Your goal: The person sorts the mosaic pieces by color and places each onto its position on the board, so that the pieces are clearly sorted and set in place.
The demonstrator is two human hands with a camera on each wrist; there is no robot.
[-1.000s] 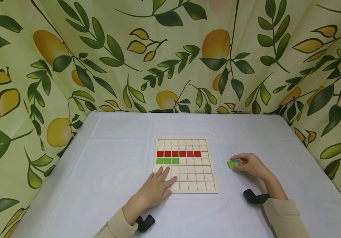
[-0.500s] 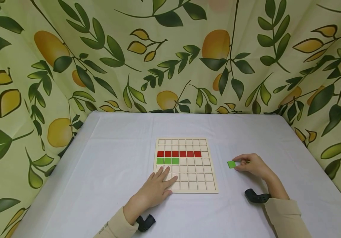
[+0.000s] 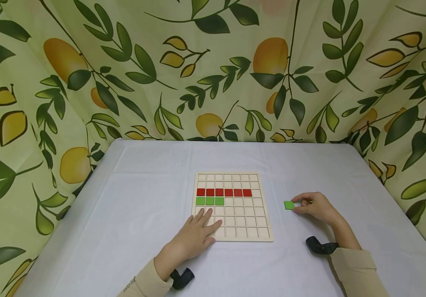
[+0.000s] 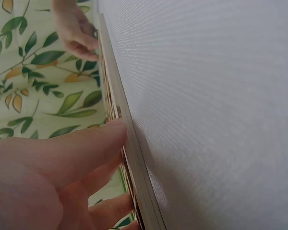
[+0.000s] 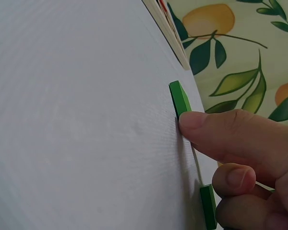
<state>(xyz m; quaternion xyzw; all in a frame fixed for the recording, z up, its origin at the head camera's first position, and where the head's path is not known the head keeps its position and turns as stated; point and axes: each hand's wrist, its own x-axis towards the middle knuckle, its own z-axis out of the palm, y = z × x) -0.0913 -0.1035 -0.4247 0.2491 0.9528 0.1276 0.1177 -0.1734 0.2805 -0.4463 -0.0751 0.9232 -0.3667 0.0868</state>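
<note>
A square wooden grid board [image 3: 251,233] lies on the white table. My left hand [image 3: 194,237] rests on its near left corner with the fingers spread; in the left wrist view the thumb [image 4: 93,143] lies at the board's edge. To the right of the board, my right hand [image 3: 315,206] pinches a green square tile [image 3: 289,205] between thumb and index finger, close over the cloth. In the right wrist view a second green tile [image 5: 208,206] shows beside the curled lower fingers, which partly cover it.
On the board a row of several red tiles [image 3: 228,192] runs above a shorter row of three green tiles [image 3: 209,201]. Both wrists wear black devices [image 3: 320,246]. A leaf-and-fruit patterned curtain [image 3: 213,82] surrounds the table's back and sides.
My right hand has drifted slightly right, and the green tile at its fingertips has turned a little, showing more of its top. The left hand and board keep their places.
</note>
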